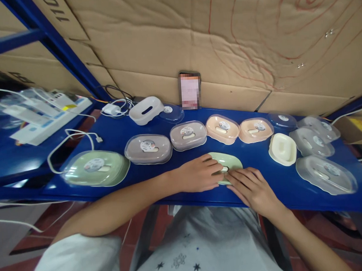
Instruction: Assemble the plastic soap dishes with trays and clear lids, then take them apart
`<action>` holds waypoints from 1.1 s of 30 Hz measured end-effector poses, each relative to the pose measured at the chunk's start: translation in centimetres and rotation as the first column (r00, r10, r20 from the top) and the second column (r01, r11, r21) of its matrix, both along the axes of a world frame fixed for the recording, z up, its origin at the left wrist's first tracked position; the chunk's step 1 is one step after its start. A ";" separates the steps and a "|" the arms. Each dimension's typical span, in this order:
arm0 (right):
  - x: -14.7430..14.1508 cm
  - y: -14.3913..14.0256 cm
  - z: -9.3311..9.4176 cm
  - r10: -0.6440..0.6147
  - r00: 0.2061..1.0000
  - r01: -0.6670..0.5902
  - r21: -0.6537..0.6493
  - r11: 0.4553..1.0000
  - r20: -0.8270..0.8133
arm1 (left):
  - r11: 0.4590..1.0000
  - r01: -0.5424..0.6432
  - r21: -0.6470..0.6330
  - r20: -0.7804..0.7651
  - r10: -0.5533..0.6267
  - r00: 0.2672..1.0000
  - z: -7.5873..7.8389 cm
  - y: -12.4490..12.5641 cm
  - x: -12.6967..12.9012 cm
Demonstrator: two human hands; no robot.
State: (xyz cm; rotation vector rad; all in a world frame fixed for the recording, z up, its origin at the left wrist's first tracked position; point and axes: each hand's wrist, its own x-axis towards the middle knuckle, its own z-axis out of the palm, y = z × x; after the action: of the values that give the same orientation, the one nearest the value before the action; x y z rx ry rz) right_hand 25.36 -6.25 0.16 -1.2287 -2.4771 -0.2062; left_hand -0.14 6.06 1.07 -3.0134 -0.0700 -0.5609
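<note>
Before me on the blue table lies a pale green oval soap dish (232,160), with a cream-coloured piece at its middle slot. My left hand (202,172) covers its left side, fingers curled over the dish towards that piece. From the right, my right hand (252,188) grips the near right side, its fingertips close to those of my left hand. Both hands hide much of the dish. To the right sits a small cream dish (283,149), apart from my hands. A lidded grey soap dish (188,135) and a lidded peach soap dish (222,129) stand just behind.
A lidded green dish (96,168) and another grey one (148,148) are at left. Several clear lids (326,174) line the right end. At the back are an upturned whitish dish (146,110) and a phone (190,90) against cardboard. Power strips (51,120) and cables lie far left.
</note>
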 end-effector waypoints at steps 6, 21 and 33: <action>-1.6 6.0 6.6 0.108 0.992 -0.114 -0.111 0.987 -0.064 | 1.000 0.020 -0.017 0.049 -0.019 0.999 -0.4 0.2 -0.1; -22.2 30.0 6.2 -0.147 0.952 0.252 -0.410 0.877 0.270 | 0.997 0.028 -0.079 0.016 -0.027 1.000 -0.2 0.5 -0.4; -19.9 29.3 10.7 -0.184 0.975 0.224 -0.579 0.784 0.128 | 0.996 0.033 -0.087 0.050 -0.028 0.998 -0.3 0.4 -0.4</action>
State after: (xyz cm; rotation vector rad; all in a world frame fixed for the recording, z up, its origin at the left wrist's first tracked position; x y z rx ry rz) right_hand 5.44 23.03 10.90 -1.7596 -2.5429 0.5330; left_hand -0.56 6.48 0.79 -3.0911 -0.0530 -0.6511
